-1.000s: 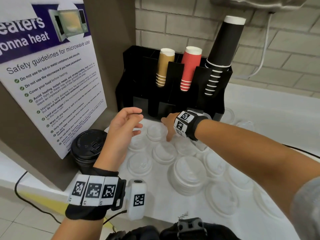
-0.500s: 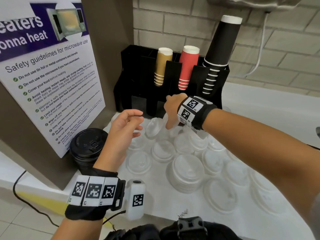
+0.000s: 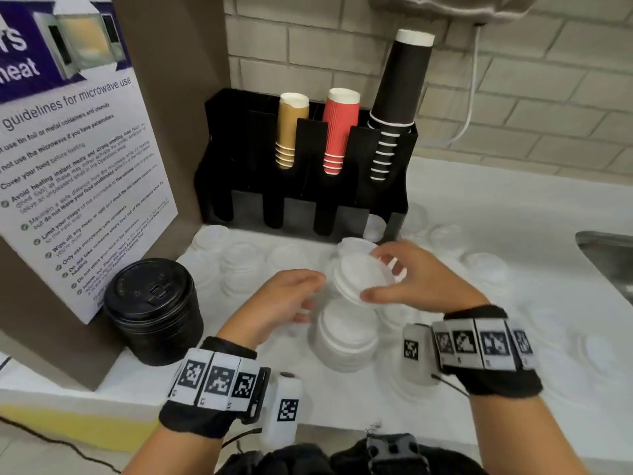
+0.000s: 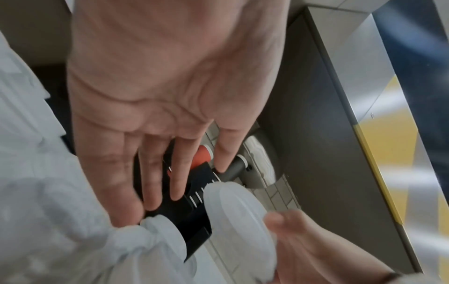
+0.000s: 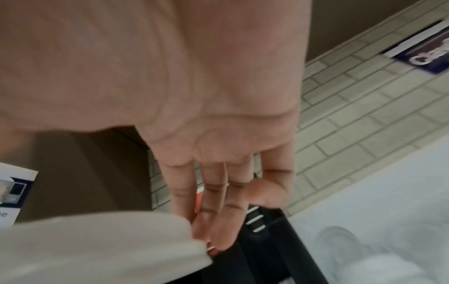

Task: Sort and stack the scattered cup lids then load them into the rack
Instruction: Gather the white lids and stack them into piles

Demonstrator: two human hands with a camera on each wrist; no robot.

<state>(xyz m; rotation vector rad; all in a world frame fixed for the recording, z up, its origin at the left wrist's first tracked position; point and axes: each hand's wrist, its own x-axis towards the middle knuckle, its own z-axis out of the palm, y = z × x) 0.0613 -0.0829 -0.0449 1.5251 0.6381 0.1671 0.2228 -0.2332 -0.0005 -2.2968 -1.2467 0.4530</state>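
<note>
Lids picked up at the far side of the tabletop (image 3: 462, 214) a second ago are now lifted clear and carried nearer. The right hand (image 3: 416, 281) holds this small bunch of white lids (image 3: 363, 275), thumb and fingers curled round its rim, just above the white stack (image 3: 344, 334) in the middle. The left hand (image 3: 284, 303), which was waiting beside it, now has its grip loose and empty, fingers relaxed just left of the bunch. Probably the bunch goes onto the stack next. Many lids lie scattered, and the black rack (image 3: 308, 186) has taken almost none.
</note>
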